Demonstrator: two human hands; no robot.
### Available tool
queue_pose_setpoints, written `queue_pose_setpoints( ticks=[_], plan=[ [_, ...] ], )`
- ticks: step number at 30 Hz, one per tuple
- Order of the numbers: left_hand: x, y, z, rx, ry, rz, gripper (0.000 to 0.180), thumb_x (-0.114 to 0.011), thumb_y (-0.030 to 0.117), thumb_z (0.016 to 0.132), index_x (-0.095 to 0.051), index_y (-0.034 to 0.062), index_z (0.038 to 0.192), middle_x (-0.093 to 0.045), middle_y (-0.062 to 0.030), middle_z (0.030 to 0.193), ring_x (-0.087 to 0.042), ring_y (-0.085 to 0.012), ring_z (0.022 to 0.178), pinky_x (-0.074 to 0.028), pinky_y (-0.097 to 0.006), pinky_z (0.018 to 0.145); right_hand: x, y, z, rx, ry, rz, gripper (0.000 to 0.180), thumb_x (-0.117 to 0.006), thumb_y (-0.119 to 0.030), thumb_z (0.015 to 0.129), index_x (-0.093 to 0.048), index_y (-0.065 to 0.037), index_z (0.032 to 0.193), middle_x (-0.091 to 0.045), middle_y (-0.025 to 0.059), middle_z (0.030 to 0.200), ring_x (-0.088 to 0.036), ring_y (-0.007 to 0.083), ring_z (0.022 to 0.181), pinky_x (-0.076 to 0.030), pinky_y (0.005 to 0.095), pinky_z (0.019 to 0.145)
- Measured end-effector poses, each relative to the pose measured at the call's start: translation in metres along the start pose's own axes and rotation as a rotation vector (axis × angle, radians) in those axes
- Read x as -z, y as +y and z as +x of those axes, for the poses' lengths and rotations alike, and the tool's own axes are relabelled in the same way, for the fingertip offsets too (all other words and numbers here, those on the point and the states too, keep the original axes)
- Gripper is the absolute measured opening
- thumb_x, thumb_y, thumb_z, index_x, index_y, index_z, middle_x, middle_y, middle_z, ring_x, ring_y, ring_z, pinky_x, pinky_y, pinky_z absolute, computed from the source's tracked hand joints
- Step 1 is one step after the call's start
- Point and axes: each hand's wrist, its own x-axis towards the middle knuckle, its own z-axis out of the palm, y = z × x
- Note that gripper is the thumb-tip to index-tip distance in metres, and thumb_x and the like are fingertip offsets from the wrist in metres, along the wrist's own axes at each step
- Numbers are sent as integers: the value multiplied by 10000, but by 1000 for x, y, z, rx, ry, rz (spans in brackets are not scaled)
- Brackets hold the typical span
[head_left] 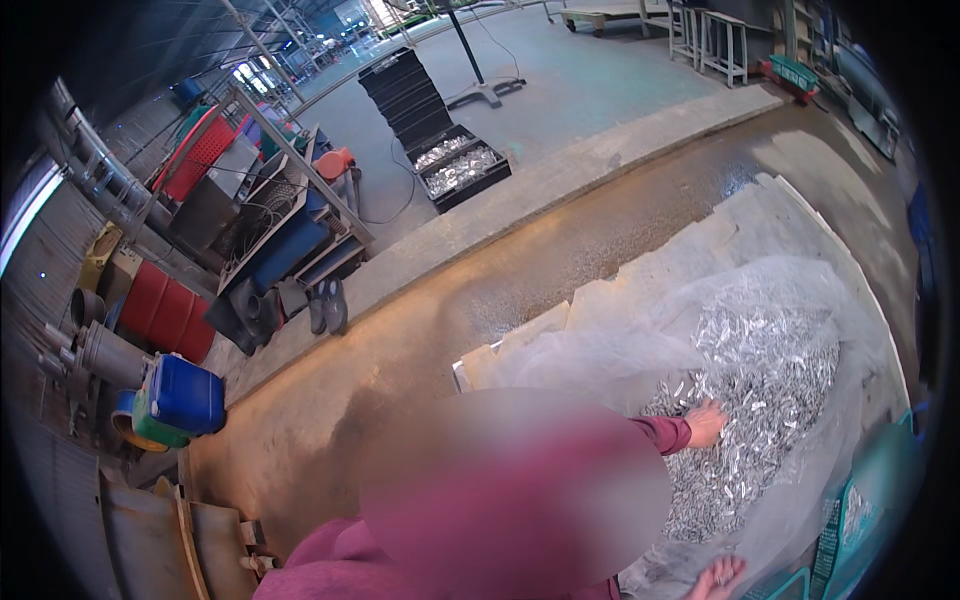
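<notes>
A broad heap of small shiny metal pieces (pixel 770 400) lies on a crumpled clear plastic sheet (pixel 620 350) at the right. My left hand (pixel 706 424), in a maroon sleeve, rests on the near side of this heap. Its fingers are stretched over the pieces, and their tips partly blend in with the metal. At the bottom edge, my right hand (pixel 722 578) is held over the plastic near the heap's lower end, fingers apart and bent, with nothing visible in them. Part of that hand is cut off by the picture's edge. A blurred patch covers much of the maroon clothing.
Green plastic crates (pixel 835 530) stand at the lower right, one holding metal pieces. A black open case (pixel 470 170) with similar pieces sits beyond the concrete kerb (pixel 560 190). Left are shoes (pixel 328 305), a blue jerrycan (pixel 185 393), a red drum (pixel 165 310) and a cluttered metal rack.
</notes>
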Motion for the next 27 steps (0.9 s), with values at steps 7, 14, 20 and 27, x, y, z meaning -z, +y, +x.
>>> queue_pose_setpoints(
  ticks=[7,14,20,27],
  plan=[
    [-57,-16,-19,-393,-237,-24,151,-615,88,707,-663,33,839,-571,-146,1004,-535,-336,983,-489,-427,784,80,-95,-58,368,308,-1026,179,-403,-199,931,-450,-35,982,-394,81,674,-347,209,616,-306,355,531],
    [-35,-36,-39,-710,-359,66,329,-559,240,844,-594,42,1103,-569,-125,1121,-492,-258,1115,-425,-400,912,20,-17,-77,437,462,-613,301,-516,-90,874,-478,-15,1163,-516,117,988,-509,214,817,-471,304,661],
    [34,-9,-39,167,-637,-959,249,-523,179,931,-484,59,1146,-541,-96,1109,-589,-180,938,-538,-321,715,-81,41,-45,148,122,-221,219,-459,-228,960,-453,-82,797,-474,39,757,-403,109,583,-313,228,495],
    [48,7,-46,-418,-164,299,138,-609,127,825,-590,89,956,-512,-205,1138,-518,-317,1090,-489,-453,800,-63,81,-14,13,330,-889,102,-643,-146,861,-620,-78,933,-566,-33,726,-446,9,546,-311,156,437]
  ],
)
